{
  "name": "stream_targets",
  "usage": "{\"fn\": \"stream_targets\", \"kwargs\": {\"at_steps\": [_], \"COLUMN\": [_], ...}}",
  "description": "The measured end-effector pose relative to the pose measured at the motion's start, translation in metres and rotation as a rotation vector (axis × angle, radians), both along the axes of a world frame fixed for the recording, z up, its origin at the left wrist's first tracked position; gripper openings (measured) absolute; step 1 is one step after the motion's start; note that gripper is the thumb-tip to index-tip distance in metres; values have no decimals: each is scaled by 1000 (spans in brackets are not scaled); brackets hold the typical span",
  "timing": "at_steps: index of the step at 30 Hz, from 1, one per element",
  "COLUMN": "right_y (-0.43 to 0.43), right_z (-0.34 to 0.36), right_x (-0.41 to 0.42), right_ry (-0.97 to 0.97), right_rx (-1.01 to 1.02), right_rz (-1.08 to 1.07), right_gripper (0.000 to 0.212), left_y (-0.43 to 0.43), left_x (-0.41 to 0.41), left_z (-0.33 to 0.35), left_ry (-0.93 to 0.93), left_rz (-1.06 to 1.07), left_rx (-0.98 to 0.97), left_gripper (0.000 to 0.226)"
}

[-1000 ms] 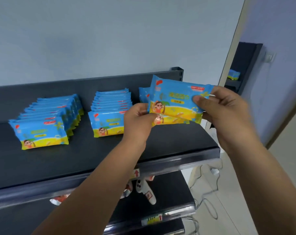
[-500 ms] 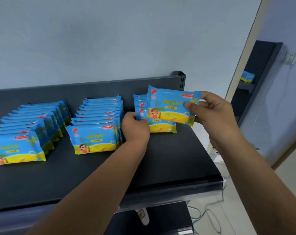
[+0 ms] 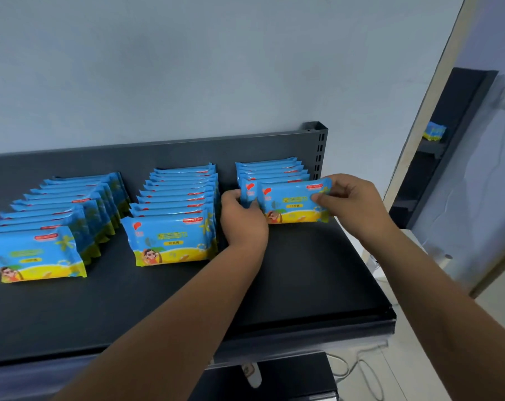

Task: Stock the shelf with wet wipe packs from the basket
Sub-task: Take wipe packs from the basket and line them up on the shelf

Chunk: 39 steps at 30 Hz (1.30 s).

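Two bare arms reach out over a dark shelf (image 3: pixel 303 285). The front of the shelf is bare. Further in, three rows of blue and yellow wipe packs stand on it, each row going back toward the shelf's back wall (image 3: pixel 245 149).

The left row (image 3: pixel 57 221) is the longest and comes closest to the front. The middle row (image 3: pixel 176 215) stands near it, with a gap between them. The right row (image 3: pixel 271 175) is the shortest and sits at the back.

The right hand (image 3: pixel 349 204) pinches the top right corner of one pack (image 3: pixel 294 204) between thumb and fingers. The pack stands upright at the front of the right row, its bottom edge on or just above the shelf; I cannot tell which. The left hand (image 3: pixel 242 215) is curled at the left end of this row, and its fingers seem to hold the pack just behind the front one.

Far off to the right, one more pack (image 3: pixel 435 131) lies on another dark shelf (image 3: pixel 436 149).
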State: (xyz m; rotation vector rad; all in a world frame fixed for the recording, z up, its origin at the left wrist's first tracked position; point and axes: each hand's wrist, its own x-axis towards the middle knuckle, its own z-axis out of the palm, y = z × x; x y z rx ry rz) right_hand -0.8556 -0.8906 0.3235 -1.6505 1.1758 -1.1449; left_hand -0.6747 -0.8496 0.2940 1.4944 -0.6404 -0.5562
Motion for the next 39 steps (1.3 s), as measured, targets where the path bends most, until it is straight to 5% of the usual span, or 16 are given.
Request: {"fn": "stream_targets", "kwargs": {"at_steps": [6, 13, 21, 27, 32, 39], "right_y": [-4, -1, 6, 13, 28, 69], "right_z": [6, 9, 7, 8, 16, 35], "right_x": [17, 27, 26, 24, 23, 49], "right_ry": [448, 583, 621, 629, 778, 705], "right_rx": [-176, -172, -82, -78, -219, -541], "right_rz": [-131, -195, -119, -140, -227, -173], "right_gripper": [28, 38, 42, 53, 46, 52], "left_y": [5, 12, 10, 15, 28, 84], "left_x": [-6, -11, -14, -18, -14, 24], "left_z": [6, 11, 9, 18, 33, 66], "left_ry": [68, 73, -124, -518, -956, -1397], "left_rz": [-72, -111, -70, -47, -92, 47], "left_rx": [-26, -39, -86, -58, -66, 42], "left_gripper": [43, 35, 36, 69, 59, 59]}}
